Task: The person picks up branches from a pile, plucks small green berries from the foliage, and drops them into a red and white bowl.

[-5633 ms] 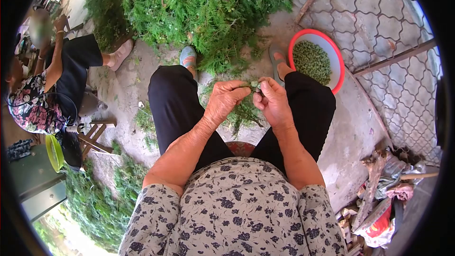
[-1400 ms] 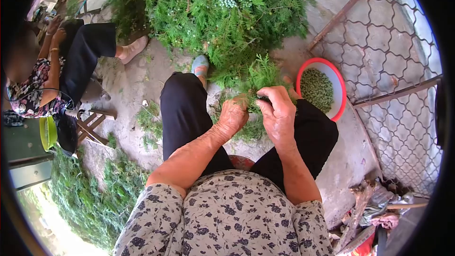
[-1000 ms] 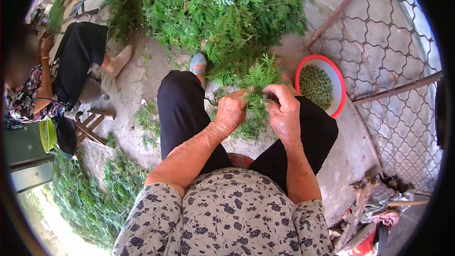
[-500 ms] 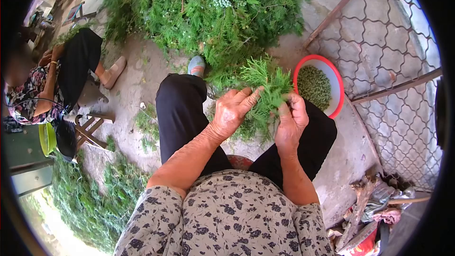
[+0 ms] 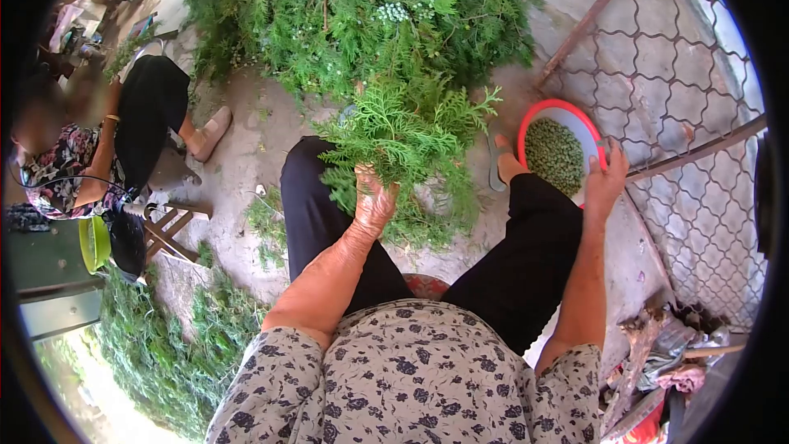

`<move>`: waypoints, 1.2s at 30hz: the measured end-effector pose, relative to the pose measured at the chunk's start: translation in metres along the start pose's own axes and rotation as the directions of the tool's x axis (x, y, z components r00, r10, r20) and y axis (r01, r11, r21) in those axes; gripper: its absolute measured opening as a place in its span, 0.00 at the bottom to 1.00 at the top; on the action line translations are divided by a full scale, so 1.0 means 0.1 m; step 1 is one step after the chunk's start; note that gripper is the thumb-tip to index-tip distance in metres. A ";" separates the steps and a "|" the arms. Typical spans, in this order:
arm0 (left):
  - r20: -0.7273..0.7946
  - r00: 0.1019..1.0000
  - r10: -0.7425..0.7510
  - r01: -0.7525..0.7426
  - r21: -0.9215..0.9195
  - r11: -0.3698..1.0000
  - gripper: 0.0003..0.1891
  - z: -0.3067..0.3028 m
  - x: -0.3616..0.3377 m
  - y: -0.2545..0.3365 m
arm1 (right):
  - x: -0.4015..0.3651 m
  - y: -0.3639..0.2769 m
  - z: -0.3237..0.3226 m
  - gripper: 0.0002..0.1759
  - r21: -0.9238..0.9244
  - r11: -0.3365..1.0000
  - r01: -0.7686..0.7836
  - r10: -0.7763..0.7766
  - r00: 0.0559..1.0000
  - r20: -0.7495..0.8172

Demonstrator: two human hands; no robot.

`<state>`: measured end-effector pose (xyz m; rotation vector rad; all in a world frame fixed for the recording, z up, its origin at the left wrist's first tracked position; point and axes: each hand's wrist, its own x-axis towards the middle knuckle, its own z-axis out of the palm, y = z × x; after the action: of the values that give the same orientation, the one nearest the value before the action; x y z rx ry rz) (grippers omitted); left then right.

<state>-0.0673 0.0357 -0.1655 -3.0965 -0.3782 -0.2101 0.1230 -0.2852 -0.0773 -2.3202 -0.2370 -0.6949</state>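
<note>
My left hand (image 5: 375,204) is closed around a leafy bunch of cypress branches (image 5: 403,136), held up in front of my left knee. The foliage hides part of the fingers. My right hand (image 5: 606,177) is at the right side of a white basin with a red rim (image 5: 526,119), its thumb on the inner side and its fingers around the rim. Small green cones (image 5: 552,152) cover the bottom of this basin, which sits beyond my right knee.
A large heap of cut cypress (image 5: 353,16) lies ahead, another pile (image 5: 164,345) at lower left. A seated person (image 5: 152,107) is on the left by a wooden stool (image 5: 174,230) and a green basin (image 5: 94,242). Wire mesh (image 5: 682,99) stands right, with clutter (image 5: 657,362) below.
My right hand has left the cypress and moved right to the basin's rim. My left hand has shifted slightly left and now holds the bunch alone. The view has shifted a little.
</note>
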 end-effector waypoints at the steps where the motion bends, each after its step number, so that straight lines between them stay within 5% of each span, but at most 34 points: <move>1: -0.079 0.996 0.044 -0.046 -0.026 0.999 0.25 -0.03 0.00 -0.01 | 0.03 0.18 0.03 0.19 -0.171 0.983 0.060 -0.059 0.998 0.007; 2: -0.158 0.984 0.085 -0.094 -0.047 0.994 0.24 -0.07 0.02 -0.02 | 0.04 0.30 0.05 0.19 -0.161 0.985 0.058 -0.058 0.998 0.003; 4: -0.219 0.974 0.056 -0.102 -0.205 0.973 0.23 -0.30 0.11 0.01 | -0.01 0.37 0.07 0.19 0.106 0.970 -0.219 0.213 0.975 0.070; 6: -0.157 0.987 -0.039 -0.042 -0.480 0.877 0.21 -0.38 0.14 -0.02 | -0.10 0.36 0.13 0.18 0.116 0.970 -0.215 0.208 0.976 0.069; 9: -0.047 0.998 0.042 -0.055 -0.326 0.944 0.22 -0.47 0.14 -0.10 | -0.28 0.20 0.23 0.12 0.361 0.714 -0.599 0.494 0.797 0.347; 10: 0.026 0.993 0.115 -0.105 -0.244 0.964 0.21 -0.50 0.15 -0.13 | -0.28 0.12 0.24 0.12 0.368 0.712 -0.598 0.492 0.799 0.347; 11: -0.363 0.922 0.136 -0.187 -0.110 0.976 0.21 -0.21 0.14 -0.18 | -0.28 0.08 0.25 0.12 0.377 0.722 -0.579 0.458 0.810 0.366; 16: -0.323 0.944 -0.071 -0.122 -0.541 0.832 0.21 -0.30 0.18 -0.14 | -0.27 -0.01 0.27 0.11 0.425 0.686 -0.591 0.433 0.801 0.414; 22: -0.152 0.936 -0.317 -0.045 -0.946 0.321 0.22 -0.70 0.34 -0.21 | -0.28 -0.13 0.38 0.11 0.458 0.662 -0.594 0.410 0.798 0.442; 23: -0.169 0.930 -0.326 -0.055 -0.942 0.330 0.22 -0.84 0.37 -0.26 | -0.27 -0.16 0.39 0.11 0.443 0.675 -0.590 0.405 0.798 0.446; 24: -0.350 0.912 -0.214 -0.233 -0.871 0.433 0.17 -1.14 0.40 -0.30 | -0.28 -0.18 0.40 0.11 0.425 0.688 -0.588 0.402 0.797 0.452; 27: -0.710 0.699 0.084 -0.608 -0.527 0.594 0.04 -1.60 0.50 -0.48 | -0.29 -0.18 0.45 0.11 0.431 0.694 -0.576 0.382 0.803 0.458; 30: -0.752 0.648 0.123 -0.554 -0.354 0.753 0.06 -1.74 0.41 -0.57 | -0.29 -0.24 0.51 0.12 0.432 0.706 -0.561 0.352 0.808 0.473; 36: -0.766 0.637 0.088 -0.470 -0.295 0.832 0.07 -1.83 0.21 -0.80 | -0.29 -0.41 0.63 0.12 0.428 0.698 -0.575 0.333 0.789 0.516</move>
<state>-0.0900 0.1126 0.0184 -3.0421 0.2553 -1.6951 0.1103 -0.2117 -0.1087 -1.7873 -0.0140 0.1297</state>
